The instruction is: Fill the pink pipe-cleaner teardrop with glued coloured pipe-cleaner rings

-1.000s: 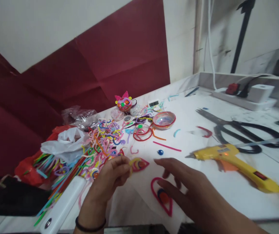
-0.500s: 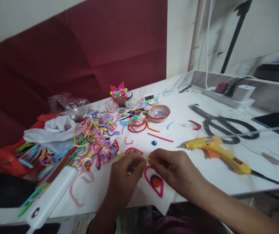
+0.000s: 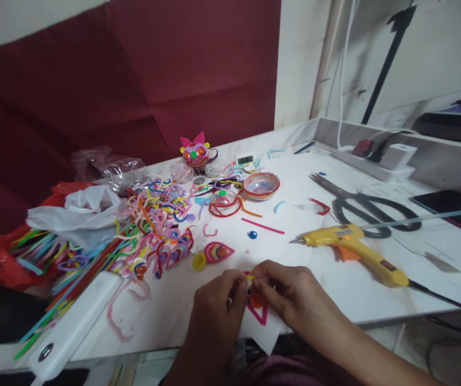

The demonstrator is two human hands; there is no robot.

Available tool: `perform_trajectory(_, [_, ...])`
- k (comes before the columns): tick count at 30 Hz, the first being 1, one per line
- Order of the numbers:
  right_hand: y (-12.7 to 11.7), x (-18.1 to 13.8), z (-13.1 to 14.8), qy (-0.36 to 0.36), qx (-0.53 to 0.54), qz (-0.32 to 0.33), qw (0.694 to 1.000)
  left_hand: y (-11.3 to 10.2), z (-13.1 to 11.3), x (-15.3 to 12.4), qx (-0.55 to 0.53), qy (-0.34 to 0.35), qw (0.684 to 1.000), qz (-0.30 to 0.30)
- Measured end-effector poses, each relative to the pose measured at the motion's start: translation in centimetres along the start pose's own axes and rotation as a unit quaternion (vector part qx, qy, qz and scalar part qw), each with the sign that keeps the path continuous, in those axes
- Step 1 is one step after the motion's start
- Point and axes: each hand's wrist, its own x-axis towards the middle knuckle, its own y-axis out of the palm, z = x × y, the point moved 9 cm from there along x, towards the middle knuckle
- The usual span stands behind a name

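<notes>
A short piece of yellow pipe cleaner (image 3: 250,276) shows between the pinched fingertips of my left hand (image 3: 217,303) and my right hand (image 3: 294,295). Both hands are closed on it, and most of it is hidden. Right beneath them, at the table's near edge, a pink pipe-cleaner teardrop (image 3: 261,316) with an orange and blue centre lies on a piece of white paper (image 3: 263,335). My fingers cover its top. Beyond my left hand rest a finished-looking teardrop eye (image 3: 218,252) with a pink outline and a yellow coil (image 3: 198,261). Farther off is a small blue coil (image 3: 252,235).
To the right lie a yellow glue gun (image 3: 343,238) and large black scissors (image 3: 359,198). A tangled heap of pipe cleaners (image 3: 161,214) and a white glue-gun-like handle (image 3: 81,321) are on the left. Farther back stand a decorated cat-eared ball (image 3: 195,155) and a clear bowl (image 3: 261,186).
Both hands have come down toward me with the yellow piece, over the top of the pink teardrop. The other teardrop eye and the yellow coil are now uncovered.
</notes>
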Motion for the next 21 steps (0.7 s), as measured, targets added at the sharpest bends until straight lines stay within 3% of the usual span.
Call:
perform_trajectory(9, [-0.6,-0.9,1.3,-0.072,-0.096,-0.048,0.992,0.6,-1.1,-0.7,0.048,0.073,0.996,-0.017])
perform_trajectory(12, [-0.7,-1.5,2.1,-0.121,-0.15,-0.067,0.979,0.7,-2.1,-1.3,0.105,0.13,0.983,-0.075])
perform_trajectory(15, [-0.7,-2.0,3.0,-0.177,-0.205,-0.1,0.957,0.4,-3.3,-2.2,0.2,0.183,0.95,-0.154])
perform_trajectory(18, [-0.8,-2.5,3.9,-0.225,-0.247,-0.142,0.932,1.3,-4.1,-2.7,0.301,0.219,0.92,-0.125])
perform_trajectory(21, [-1.4,-2.7,3.9,-0.225,-0.22,-0.172,0.933,1.5,-4.5,-3.2,0.335,0.241,0.905,-0.103])
